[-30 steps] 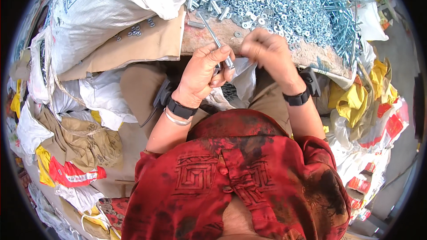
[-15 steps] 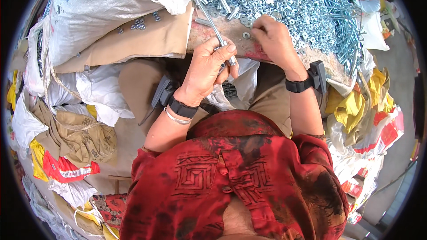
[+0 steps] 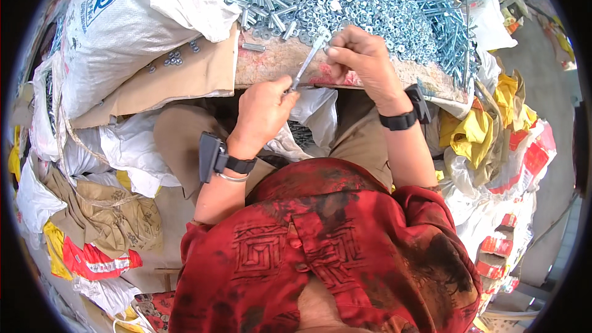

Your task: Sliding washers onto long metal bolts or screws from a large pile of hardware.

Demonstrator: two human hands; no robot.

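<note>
Where the worktop meets brown cardboard on its left, a bulging white sack takes up most of that surface, its loose top reaching toward the worktop's heaped metal parts. Shiny nuts cluster on the cardboard just beside the sack's lower side. Lower down, left of the worktop, crumpled white bags and a brown bag crowd together, leaving little room there.

On the worktop's front strip, near the cardboard's edge, lies a short metal tube. Just in front of the worktop, the left hand is closed round the lower end of a slim metal rod, which slants up and to the right across the front edge. A pale ring shows at its upper end; whether it is on the rod or behind it cannot be told.

Over the worktop's front edge, the right hand sits close to the rod's upper end, thumb and fingers drawn together; whether they pinch anything is unclear. Between that edge and the red shirt, a gap gives both forearms room. Right of the worktop, yellow bags press close, with open grey floor beyond.
</note>
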